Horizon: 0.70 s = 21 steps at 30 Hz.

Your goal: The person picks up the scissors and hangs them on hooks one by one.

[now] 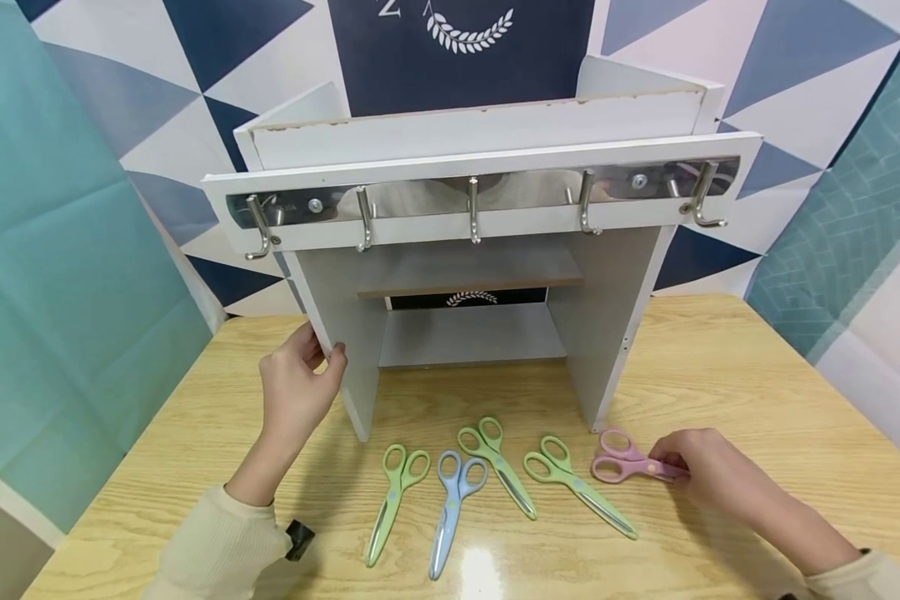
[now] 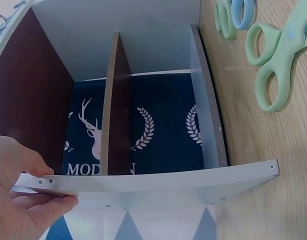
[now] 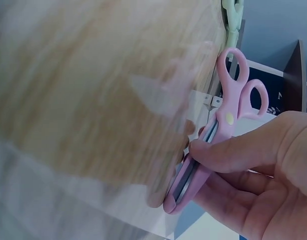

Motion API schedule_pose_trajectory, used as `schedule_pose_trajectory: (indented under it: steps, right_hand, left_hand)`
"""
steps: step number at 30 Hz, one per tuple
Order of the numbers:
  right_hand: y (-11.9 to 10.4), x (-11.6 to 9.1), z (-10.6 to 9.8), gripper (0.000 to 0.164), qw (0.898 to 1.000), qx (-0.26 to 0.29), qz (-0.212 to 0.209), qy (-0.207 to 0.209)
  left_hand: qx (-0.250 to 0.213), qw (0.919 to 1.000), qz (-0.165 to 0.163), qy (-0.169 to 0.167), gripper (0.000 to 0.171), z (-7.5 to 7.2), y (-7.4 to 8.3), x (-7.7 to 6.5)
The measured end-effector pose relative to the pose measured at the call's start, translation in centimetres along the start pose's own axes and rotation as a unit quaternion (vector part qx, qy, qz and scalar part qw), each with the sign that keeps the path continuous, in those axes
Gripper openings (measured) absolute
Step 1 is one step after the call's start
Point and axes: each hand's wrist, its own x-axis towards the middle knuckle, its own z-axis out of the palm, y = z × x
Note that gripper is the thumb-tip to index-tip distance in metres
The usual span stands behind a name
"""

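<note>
A white shelf unit with a row of metal hooks along its front stands on the wooden table. My left hand pinches the front edge of its left side panel, thumb on one face and fingers on the other; the left wrist view shows this panel close up. At the right, my right hand holds pink scissors by the blades, handles pointing toward the shelf unit. Left of them lie green scissors, more green scissors, blue scissors and another green pair.
The wooden table extends on both sides of the shelf unit. Behind hangs a cloth with blue and white triangles. A teal cloth covers the left side. A small black object shows at the left cuff.
</note>
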Motion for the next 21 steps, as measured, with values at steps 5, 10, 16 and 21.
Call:
schedule_pose_trajectory:
  steps: [5, 10, 16, 21]
  right_hand:
    - [0.13, -0.16, 0.15, 0.027, 1.0, -0.017, -0.007, 0.011]
    - [0.05, -0.3, 0.13, 0.028, 0.999, -0.022, -0.01, 0.026]
    - [-0.17, -0.39, -0.15, 0.03, 0.999, -0.031, 0.001, 0.032]
    - [-0.14, -0.46, -0.38, 0.03, 1.0, -0.004, 0.022, 0.022]
  left_hand:
    - [0.003, 1.0, 0.0, 0.0, 0.033, 0.02, 0.05, 0.03]
    - [0.004, 1.0, -0.001, -0.001, 0.032, -0.05, 0.16, -0.01]
    - [0.005, 1.0, -0.006, -0.002, 0.032, -0.05, 0.16, 0.0]
    - [0.007, 1.0, -0.005, 0.0, 0.031, 0.0, 0.15, -0.03]
